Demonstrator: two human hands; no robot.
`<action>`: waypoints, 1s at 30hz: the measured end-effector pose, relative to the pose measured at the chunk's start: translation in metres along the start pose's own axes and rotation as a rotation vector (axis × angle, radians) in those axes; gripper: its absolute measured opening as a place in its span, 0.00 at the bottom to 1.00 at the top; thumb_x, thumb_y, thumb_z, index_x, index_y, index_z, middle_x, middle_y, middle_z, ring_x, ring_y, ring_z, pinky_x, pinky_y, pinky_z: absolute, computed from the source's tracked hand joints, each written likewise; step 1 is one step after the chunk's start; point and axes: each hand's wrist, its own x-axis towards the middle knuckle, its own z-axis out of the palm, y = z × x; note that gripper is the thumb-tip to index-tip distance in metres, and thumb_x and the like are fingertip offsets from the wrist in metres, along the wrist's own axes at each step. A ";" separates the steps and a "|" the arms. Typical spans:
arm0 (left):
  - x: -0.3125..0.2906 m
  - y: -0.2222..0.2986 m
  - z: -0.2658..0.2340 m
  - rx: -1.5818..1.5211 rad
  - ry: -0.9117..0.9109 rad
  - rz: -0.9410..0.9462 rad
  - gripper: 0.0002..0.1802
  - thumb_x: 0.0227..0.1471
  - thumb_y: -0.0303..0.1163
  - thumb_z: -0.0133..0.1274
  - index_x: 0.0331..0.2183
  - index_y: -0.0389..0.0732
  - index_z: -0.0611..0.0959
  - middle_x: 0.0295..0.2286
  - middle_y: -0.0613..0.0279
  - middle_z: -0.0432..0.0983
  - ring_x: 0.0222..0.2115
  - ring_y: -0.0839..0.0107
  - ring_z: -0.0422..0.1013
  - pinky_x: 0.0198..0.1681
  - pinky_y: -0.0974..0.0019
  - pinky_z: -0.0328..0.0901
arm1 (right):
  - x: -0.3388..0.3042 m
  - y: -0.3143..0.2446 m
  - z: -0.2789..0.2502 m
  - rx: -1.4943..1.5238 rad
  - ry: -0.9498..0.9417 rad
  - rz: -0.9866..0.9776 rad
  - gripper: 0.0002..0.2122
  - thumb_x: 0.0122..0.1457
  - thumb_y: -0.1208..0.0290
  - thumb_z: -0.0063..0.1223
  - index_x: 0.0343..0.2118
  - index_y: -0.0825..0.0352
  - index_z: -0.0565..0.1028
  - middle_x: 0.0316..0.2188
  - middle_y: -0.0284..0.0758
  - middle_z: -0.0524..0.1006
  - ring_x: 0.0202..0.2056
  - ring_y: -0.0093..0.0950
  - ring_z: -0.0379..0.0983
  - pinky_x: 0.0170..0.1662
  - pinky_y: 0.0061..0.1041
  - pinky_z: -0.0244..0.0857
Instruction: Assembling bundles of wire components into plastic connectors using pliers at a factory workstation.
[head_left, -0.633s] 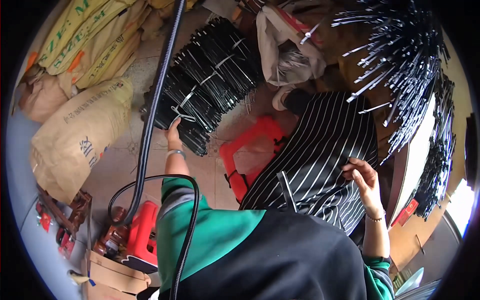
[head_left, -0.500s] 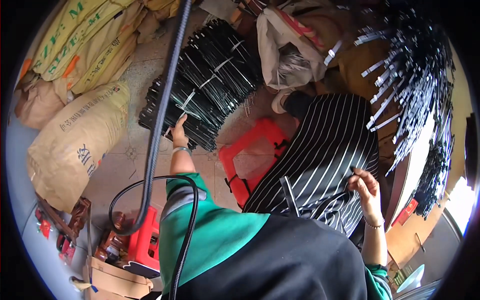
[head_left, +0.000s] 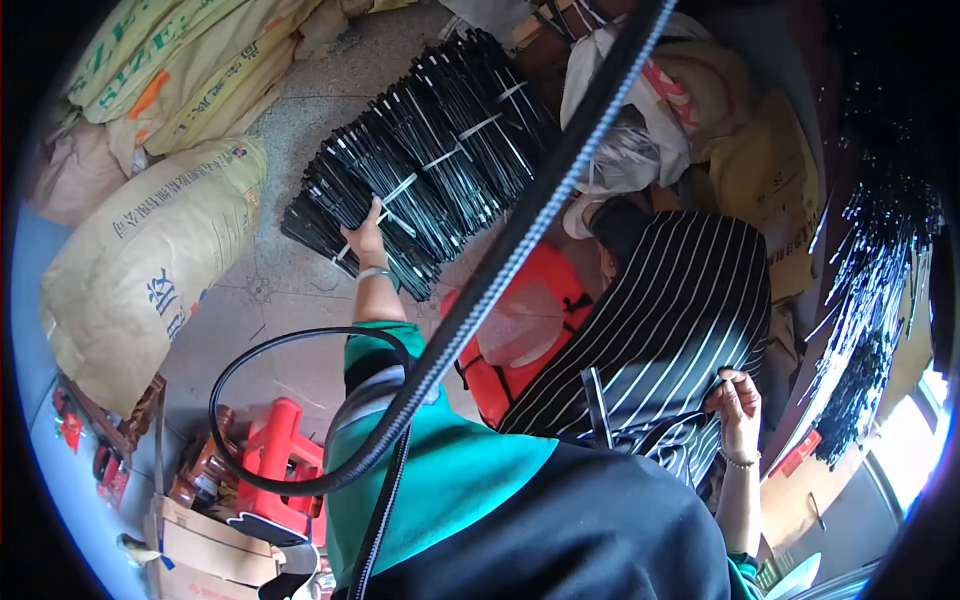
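Several bundles of thin black strips [head_left: 430,150], tied with white bands, lie side by side on the floor ahead. My left hand [head_left: 366,240] reaches to the nearest bundle and is closed on it beside its white band, the thumb on top; part of the fingers is hidden. Over my striped black apron [head_left: 670,300], my right hand [head_left: 738,400] is raised with its fingertips pressed together. Whether anything sits between them cannot be made out. A flat black strip [head_left: 597,408] stands up at my lap, its lower end hidden.
A braided black cable [head_left: 500,290] loops across the foreground. Beside my legs stands a red plastic stool [head_left: 490,390]; another red stool [head_left: 275,440] is at lower left. Full sacks [head_left: 165,260] line the left. Loose black strips [head_left: 865,310] hang at the right; an open sack [head_left: 625,150] stands ahead.
The view has shifted, and the cable's upper part now crosses further right. My left hand remains at the nearest bundle. My right hand is still raised over the apron, fingers drawn closer together.
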 end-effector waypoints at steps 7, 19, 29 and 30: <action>-0.011 0.021 -0.009 -0.298 -0.289 -0.128 0.44 0.31 0.29 0.66 0.51 0.31 0.62 0.46 0.53 0.66 0.44 0.64 0.64 0.51 0.64 0.57 | 0.003 0.007 0.000 -0.021 0.077 -0.039 0.06 0.59 0.70 0.45 0.34 0.66 0.71 0.14 0.27 0.69 0.15 0.13 0.64 0.18 0.11 0.55; 0.018 0.019 -0.001 0.599 0.093 -0.240 0.73 0.21 0.67 0.61 0.58 0.39 0.40 0.52 0.37 0.49 0.52 0.43 0.54 0.53 0.50 0.55 | 0.003 0.005 0.003 -0.124 0.059 -0.095 0.07 0.59 0.69 0.45 0.34 0.66 0.71 0.14 0.27 0.69 0.16 0.15 0.64 0.22 0.13 0.58; -0.196 0.049 0.049 0.516 -0.374 0.975 0.40 0.46 0.46 0.54 0.53 0.34 0.58 0.47 0.41 0.59 0.47 0.46 0.57 0.49 0.53 0.54 | -0.018 0.107 -0.087 -1.249 0.770 -0.275 0.18 0.57 0.61 0.44 0.47 0.67 0.66 0.44 0.47 0.67 0.44 0.45 0.62 0.48 0.43 0.54; -0.240 0.066 0.057 0.374 -0.602 1.020 0.33 0.47 0.41 0.53 0.51 0.35 0.62 0.45 0.44 0.62 0.46 0.49 0.60 0.48 0.55 0.56 | -0.018 0.125 -0.097 -1.250 0.910 -0.113 0.20 0.56 0.60 0.45 0.47 0.67 0.66 0.44 0.47 0.67 0.45 0.45 0.62 0.49 0.43 0.53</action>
